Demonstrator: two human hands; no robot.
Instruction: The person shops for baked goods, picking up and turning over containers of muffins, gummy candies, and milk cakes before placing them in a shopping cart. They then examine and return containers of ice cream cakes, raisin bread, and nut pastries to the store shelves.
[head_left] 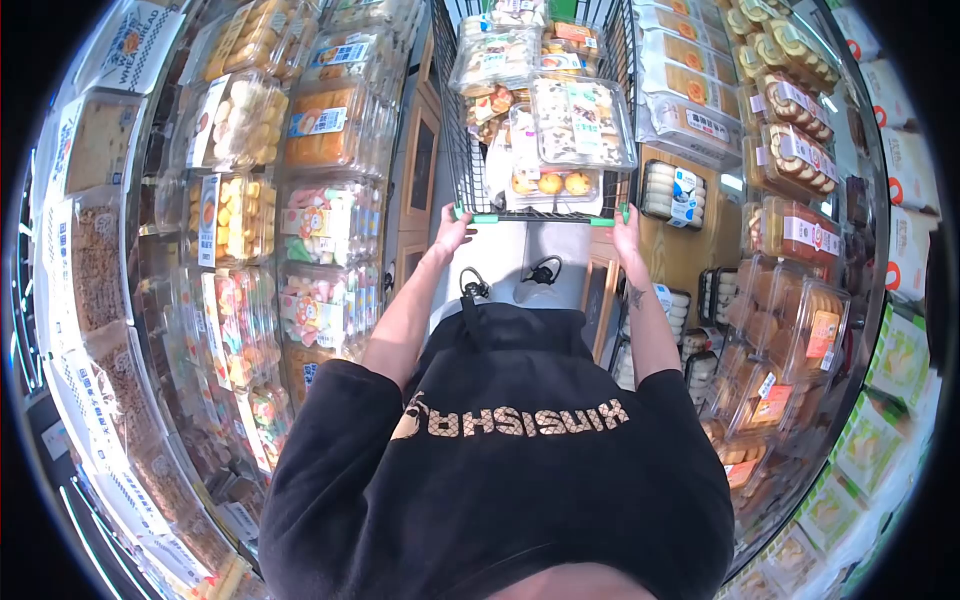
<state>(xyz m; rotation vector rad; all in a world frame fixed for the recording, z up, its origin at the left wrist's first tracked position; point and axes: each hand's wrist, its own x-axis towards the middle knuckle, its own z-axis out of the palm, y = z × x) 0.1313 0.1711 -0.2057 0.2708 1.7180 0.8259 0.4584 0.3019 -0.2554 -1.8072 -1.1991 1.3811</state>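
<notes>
A black wire shopping cart (446, 150) with a green handle (540, 219) stands right in front of me. My left hand (454, 230) is closed on the left end of the handle, and my right hand (625, 228) grips its right end. Clear plastic boxes of baked goods are piled in the cart. On top at the right lies a box with a white and dark-speckled filling (583, 120). Below it shows a box of round yellow pastries (552, 184). Farther forward is another clear box with pale contents (495, 58).
Shelves close in on both sides. On the left are stacked boxes of yellow pastries (236, 220) and colourful sweets (330, 222). On the right are boxes of rolls (795, 160), brown pastries (822, 320) and a black tray of white buns (674, 194). My shoes (540, 275) show on the floor behind the cart.
</notes>
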